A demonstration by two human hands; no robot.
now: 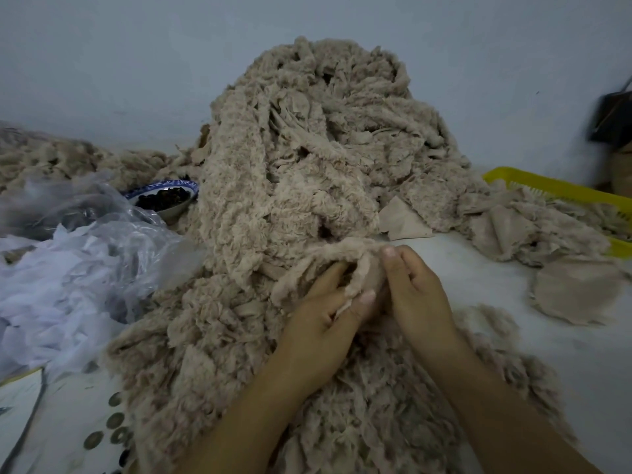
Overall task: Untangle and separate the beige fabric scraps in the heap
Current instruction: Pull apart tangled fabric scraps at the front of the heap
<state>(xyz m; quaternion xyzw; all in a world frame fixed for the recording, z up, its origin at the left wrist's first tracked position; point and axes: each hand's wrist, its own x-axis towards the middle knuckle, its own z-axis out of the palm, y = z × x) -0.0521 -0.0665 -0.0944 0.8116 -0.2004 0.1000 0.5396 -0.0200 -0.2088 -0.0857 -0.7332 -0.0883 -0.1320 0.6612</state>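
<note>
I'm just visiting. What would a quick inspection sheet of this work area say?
Surface: pale surface, partly bare on the right.
Job's things: tall beige scrap heap; one fluffy strip at its front.
Clutter: clear plastic bag, blue-rimmed bowl of dark bits, yellow basket.
Hands: left hand and right hand both pinch the fluffy strip.
Cables: nothing seen.
Surroundings: plain pale wall; blurred dark object at far right.
</note>
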